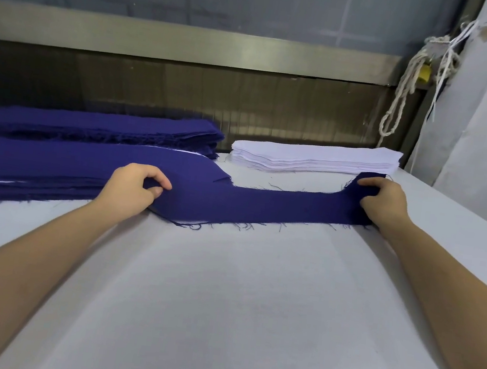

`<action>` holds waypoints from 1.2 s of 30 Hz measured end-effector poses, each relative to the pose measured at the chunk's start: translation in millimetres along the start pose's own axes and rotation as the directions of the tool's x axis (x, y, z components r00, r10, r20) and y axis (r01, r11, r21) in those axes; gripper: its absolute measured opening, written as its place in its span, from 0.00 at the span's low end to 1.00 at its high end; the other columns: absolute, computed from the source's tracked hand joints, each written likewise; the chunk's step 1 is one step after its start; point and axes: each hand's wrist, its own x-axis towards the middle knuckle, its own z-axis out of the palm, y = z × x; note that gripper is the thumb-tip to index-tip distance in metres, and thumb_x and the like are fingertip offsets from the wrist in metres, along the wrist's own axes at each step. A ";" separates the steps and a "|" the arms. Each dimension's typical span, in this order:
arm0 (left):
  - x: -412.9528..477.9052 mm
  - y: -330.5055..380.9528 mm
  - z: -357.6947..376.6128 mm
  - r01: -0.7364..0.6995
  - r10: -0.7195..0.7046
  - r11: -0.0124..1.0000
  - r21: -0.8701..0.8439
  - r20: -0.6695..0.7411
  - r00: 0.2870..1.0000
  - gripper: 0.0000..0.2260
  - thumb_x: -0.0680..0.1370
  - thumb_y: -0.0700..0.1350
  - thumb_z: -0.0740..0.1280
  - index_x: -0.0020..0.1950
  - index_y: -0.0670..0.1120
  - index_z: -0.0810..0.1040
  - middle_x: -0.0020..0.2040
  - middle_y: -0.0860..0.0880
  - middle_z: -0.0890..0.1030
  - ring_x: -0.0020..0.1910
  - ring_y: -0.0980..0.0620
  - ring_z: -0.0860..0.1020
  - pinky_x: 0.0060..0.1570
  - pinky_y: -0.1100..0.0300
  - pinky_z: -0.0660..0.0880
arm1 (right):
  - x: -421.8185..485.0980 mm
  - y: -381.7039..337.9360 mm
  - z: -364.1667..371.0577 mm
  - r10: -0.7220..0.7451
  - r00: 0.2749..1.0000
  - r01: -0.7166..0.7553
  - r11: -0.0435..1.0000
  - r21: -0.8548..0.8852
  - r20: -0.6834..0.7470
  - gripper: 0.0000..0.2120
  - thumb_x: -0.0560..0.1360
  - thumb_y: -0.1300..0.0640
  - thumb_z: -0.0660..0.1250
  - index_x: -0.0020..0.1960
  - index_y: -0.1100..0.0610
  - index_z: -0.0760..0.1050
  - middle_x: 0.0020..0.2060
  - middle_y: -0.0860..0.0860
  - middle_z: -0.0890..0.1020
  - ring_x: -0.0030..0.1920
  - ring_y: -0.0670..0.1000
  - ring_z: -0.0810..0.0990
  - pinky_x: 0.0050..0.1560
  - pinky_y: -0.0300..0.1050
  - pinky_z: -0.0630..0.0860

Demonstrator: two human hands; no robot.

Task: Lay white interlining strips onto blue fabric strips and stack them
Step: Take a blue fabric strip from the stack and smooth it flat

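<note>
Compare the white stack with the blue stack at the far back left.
The white stack lies back right, the blue stack back left. The white stack's edges look clean-cut; the blue stack's are frayed, with loose threads. Both are piles of long strips lying flat on the table.

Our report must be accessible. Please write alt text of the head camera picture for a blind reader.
The left hand and the right hand grip a long blue fabric strip stretched between them on a white table. A near blue stack and a far blue stack lie at the left, a white interlining stack behind the strip.
</note>
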 end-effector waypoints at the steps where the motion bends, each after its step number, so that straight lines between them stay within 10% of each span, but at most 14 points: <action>1: -0.1 1.0 0.0 -0.008 0.008 1.000 0.008 0.002 1.000 0.10 0.76 0.34 0.66 0.44 0.49 0.80 0.49 0.53 0.78 0.56 0.52 0.73 0.53 0.60 0.65 | -0.3 -0.1 -0.6 -0.009 1.000 0.009 1.000 -0.006 -0.010 0.25 0.69 0.74 0.57 0.62 0.60 0.76 0.62 0.58 0.74 0.61 0.60 0.72 0.54 0.47 0.71; 22: -5.3 6.3 6.0 0.077 -0.091 0.919 0.387 0.018 0.996 0.24 0.74 0.51 0.70 0.68 0.50 0.68 0.63 0.47 0.74 0.62 0.42 0.69 0.57 0.49 0.70 | 0.7 5.6 4.0 0.142 0.982 -0.062 0.865 -0.498 0.124 0.18 0.76 0.55 0.59 0.65 0.53 0.70 0.58 0.58 0.75 0.63 0.60 0.63 0.55 0.50 0.60; 36: -2.8 10.6 8.2 0.084 -0.088 0.995 -0.061 -0.065 0.994 0.19 0.71 0.34 0.72 0.59 0.47 0.75 0.39 0.50 0.70 0.37 0.53 0.69 0.33 0.60 0.66 | -3.3 -0.8 -0.1 -0.066 0.994 0.085 0.965 -0.246 0.085 0.24 0.71 0.71 0.59 0.63 0.54 0.74 0.61 0.61 0.70 0.59 0.62 0.71 0.53 0.49 0.71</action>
